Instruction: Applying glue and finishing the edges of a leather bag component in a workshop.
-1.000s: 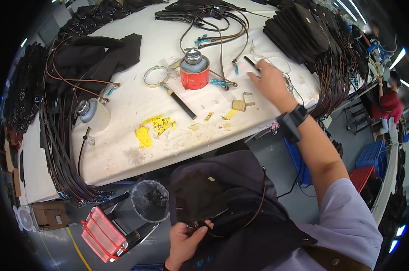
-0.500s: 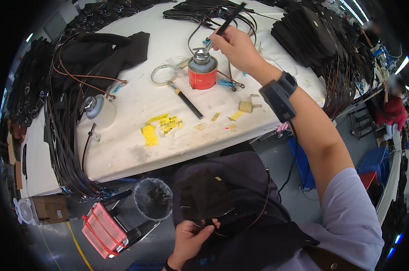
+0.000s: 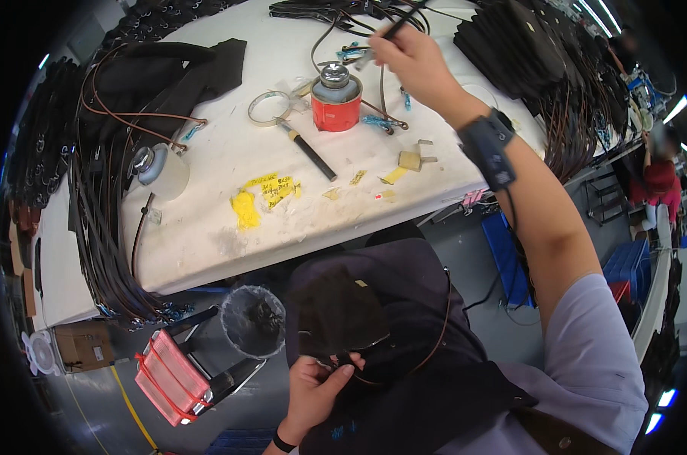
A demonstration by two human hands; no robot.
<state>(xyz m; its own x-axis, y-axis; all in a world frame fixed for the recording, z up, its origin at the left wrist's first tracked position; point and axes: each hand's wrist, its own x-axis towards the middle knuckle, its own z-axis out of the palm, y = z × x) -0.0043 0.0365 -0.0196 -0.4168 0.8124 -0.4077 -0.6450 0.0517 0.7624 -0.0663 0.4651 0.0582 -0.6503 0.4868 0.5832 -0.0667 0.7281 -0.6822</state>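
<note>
Over the table, my right hand (image 3: 413, 64) grips a black-handled brush (image 3: 408, 18), its pale tip pointing down to the left. Just left of the tip is a metal-topped pump bottle (image 3: 333, 76), set inside a red can (image 3: 336, 117). My left hand (image 3: 313, 390) pinches the lower edge of a dark fabric pouch (image 3: 343, 311) lying on my lap. A thin brown cord (image 3: 443, 322) loops from the pouch's right side. Nearby on the table lie another black-handled tool (image 3: 313, 155) and a roll of tape (image 3: 270, 108).
A second pump bottle (image 3: 165, 174) stands left on the white table (image 3: 207, 243). Dark straps (image 3: 104, 243) hang over the table's left edge; stacked dark bags (image 3: 510, 49) lie right. Below are a lined bin (image 3: 252, 322) and a red-strapped pink box (image 3: 173, 379). Another person (image 3: 661, 186) is far right.
My right hand has lifted the brush away from the bottle top, moving slightly up and right. The left hand still pinches the pouch. The whole view has shifted slightly.
</note>
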